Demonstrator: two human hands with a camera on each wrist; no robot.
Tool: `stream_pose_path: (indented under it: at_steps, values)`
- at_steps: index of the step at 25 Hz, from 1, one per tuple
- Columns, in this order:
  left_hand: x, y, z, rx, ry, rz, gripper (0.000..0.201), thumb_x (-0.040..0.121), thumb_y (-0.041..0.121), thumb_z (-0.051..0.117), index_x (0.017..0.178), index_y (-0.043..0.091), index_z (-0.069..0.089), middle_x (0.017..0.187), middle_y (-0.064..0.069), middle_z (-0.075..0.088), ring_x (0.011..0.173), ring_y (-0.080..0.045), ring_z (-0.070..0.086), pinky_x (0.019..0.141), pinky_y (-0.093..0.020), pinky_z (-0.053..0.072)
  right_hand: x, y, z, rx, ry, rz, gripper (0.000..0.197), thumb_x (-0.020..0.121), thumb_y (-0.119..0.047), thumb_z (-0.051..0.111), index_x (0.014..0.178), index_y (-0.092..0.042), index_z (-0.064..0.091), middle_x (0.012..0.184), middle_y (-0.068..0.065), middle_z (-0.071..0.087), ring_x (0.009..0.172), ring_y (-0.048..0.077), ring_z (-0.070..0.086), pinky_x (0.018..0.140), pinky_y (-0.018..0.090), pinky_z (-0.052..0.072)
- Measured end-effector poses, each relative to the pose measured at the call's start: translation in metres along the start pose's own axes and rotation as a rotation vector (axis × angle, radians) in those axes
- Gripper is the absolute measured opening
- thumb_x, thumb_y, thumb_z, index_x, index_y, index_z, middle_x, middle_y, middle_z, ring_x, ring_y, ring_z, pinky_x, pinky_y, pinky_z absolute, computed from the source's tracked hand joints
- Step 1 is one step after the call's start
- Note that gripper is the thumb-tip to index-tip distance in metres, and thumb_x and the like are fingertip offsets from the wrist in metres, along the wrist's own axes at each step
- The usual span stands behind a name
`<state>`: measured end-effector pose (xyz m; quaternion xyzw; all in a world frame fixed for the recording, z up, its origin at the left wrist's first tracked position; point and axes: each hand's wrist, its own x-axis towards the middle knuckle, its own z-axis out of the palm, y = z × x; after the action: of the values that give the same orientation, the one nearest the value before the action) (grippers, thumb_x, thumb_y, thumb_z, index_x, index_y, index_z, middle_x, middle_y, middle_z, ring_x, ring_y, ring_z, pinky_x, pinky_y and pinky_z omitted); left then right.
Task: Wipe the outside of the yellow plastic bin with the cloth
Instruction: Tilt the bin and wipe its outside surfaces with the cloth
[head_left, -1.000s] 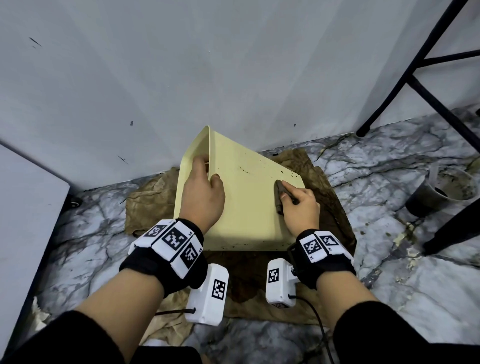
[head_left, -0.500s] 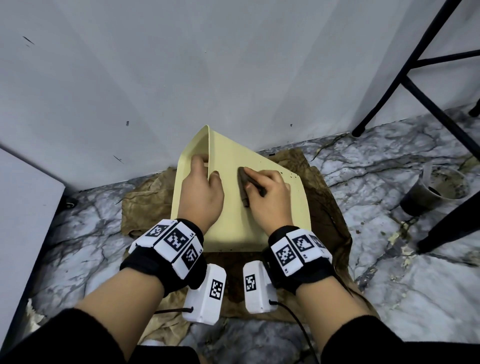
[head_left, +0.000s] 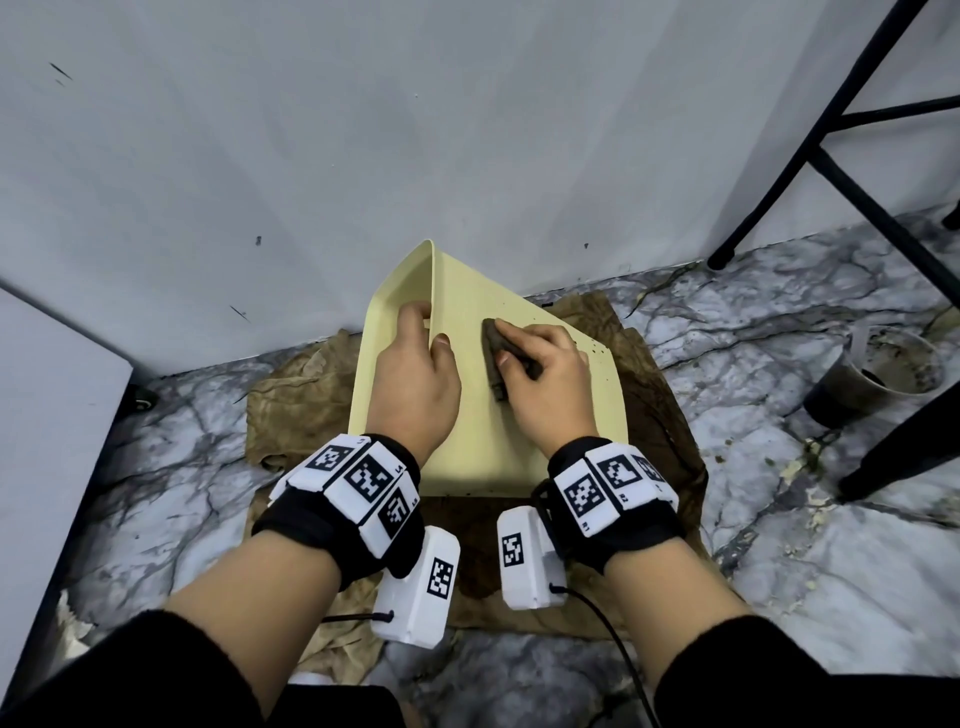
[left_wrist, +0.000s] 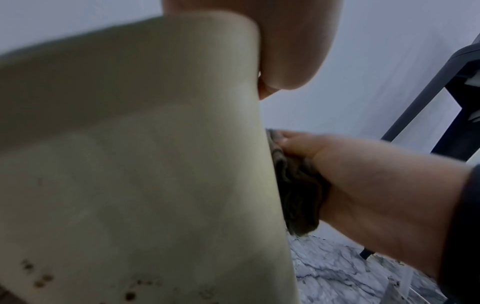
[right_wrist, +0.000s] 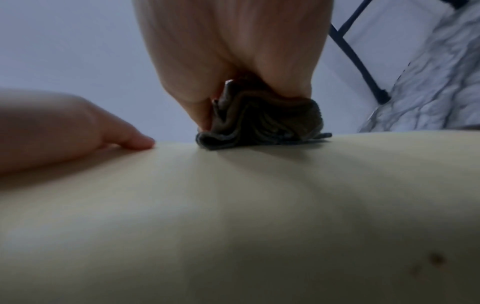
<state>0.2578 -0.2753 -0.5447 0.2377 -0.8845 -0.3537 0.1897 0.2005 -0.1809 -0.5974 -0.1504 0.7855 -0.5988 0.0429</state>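
Note:
The pale yellow plastic bin (head_left: 483, 436) lies on its side on a brown sheet, its open mouth facing left. My left hand (head_left: 415, 374) grips the bin's rim, fingers inside the mouth and thumb on the upper wall. My right hand (head_left: 545, 379) holds a folded dark brown cloth (head_left: 496, 358) and presses it flat on the bin's upper outside wall, just right of the left thumb. In the right wrist view the cloth (right_wrist: 259, 125) is bunched under my fingers on the bin (right_wrist: 233, 216). In the left wrist view the cloth (left_wrist: 296, 191) sits against the bin (left_wrist: 130, 174) wall. Dark specks dot the wall's right and near edges.
A crumpled brown sheet (head_left: 311, 410) covers the marble floor (head_left: 805, 545) under the bin. A grey wall (head_left: 363, 156) stands close behind. A dirty cup (head_left: 878, 374) sits at the right beside black metal legs (head_left: 841, 171). A white panel (head_left: 47, 441) stands at the left.
My right hand has slid the cloth leftward across the bin's upper wall, from near its right edge to beside the left thumb. The left hand has kept its grip on the rim.

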Motion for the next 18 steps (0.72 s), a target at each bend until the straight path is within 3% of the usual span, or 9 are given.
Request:
stream_pose_path:
  at_steps: [2, 4, 6, 7, 10, 18]
  values:
    - [0.0, 0.0, -0.001, 0.001, 0.006, 0.0, 0.027, 0.092, 0.007, 0.039, 0.119, 0.004, 0.043, 0.089, -0.014, 0.064, 0.074, -0.024, 0.051, 0.057, -0.02, 0.024, -0.003, -0.01, 0.006, -0.021, -0.034, -0.071, 0.032, 0.085, -0.012, 0.056, 0.113, -0.026, 0.062, 0.108, 0.002, 0.058, 0.103, 0.024, 0.042, 0.091, 0.017, 0.029]
    - [0.0, 0.001, -0.002, -0.003, -0.002, -0.005, 0.027, 0.092, 0.008, 0.038, 0.119, 0.005, 0.042, 0.093, -0.018, 0.066, 0.08, -0.03, 0.056, 0.058, -0.022, 0.025, -0.003, -0.014, 0.008, -0.007, -0.044, -0.087, 0.032, 0.085, -0.012, 0.055, 0.113, -0.027, 0.062, 0.103, -0.004, 0.054, 0.102, 0.022, 0.041, 0.085, 0.012, 0.026]
    - [0.001, 0.0, -0.002, 0.006, -0.017, -0.014, 0.027, 0.093, 0.009, 0.038, 0.12, 0.006, 0.042, 0.095, -0.015, 0.065, 0.078, -0.025, 0.053, 0.057, -0.022, 0.025, -0.001, -0.008, 0.006, 0.009, -0.04, -0.061, 0.032, 0.086, -0.013, 0.055, 0.113, -0.028, 0.062, 0.099, -0.009, 0.049, 0.104, 0.022, 0.042, 0.085, 0.008, 0.027]
    - [0.0, 0.0, -0.001, 0.007, -0.021, -0.02, 0.028, 0.093, 0.009, 0.037, 0.12, 0.006, 0.041, 0.093, -0.014, 0.064, 0.075, -0.022, 0.05, 0.057, -0.023, 0.025, 0.001, -0.001, 0.003, 0.006, -0.036, -0.034, 0.032, 0.086, -0.013, 0.055, 0.113, -0.028, 0.062, 0.1, -0.01, 0.048, 0.106, 0.023, 0.043, 0.09, 0.011, 0.028]
    - [0.001, -0.002, -0.002, 0.002, -0.03, -0.038, 0.027, 0.093, 0.01, 0.037, 0.12, 0.008, 0.04, 0.087, -0.008, 0.061, 0.069, -0.02, 0.05, 0.054, -0.025, 0.025, 0.003, 0.027, -0.01, -0.005, 0.013, 0.064, 0.03, 0.086, -0.014, 0.055, 0.113, -0.026, 0.063, 0.104, -0.004, 0.053, 0.111, 0.029, 0.046, 0.102, 0.035, 0.037]
    - [0.004, -0.007, -0.009, -0.013, -0.05, -0.083, 0.025, 0.094, 0.011, 0.036, 0.118, 0.01, 0.04, 0.087, -0.003, 0.061, 0.069, -0.017, 0.051, 0.056, -0.025, 0.027, 0.001, 0.083, -0.036, -0.072, 0.098, 0.281, 0.029, 0.087, -0.017, 0.055, 0.114, -0.025, 0.062, 0.118, 0.007, 0.056, 0.112, 0.033, 0.047, 0.104, 0.041, 0.038]
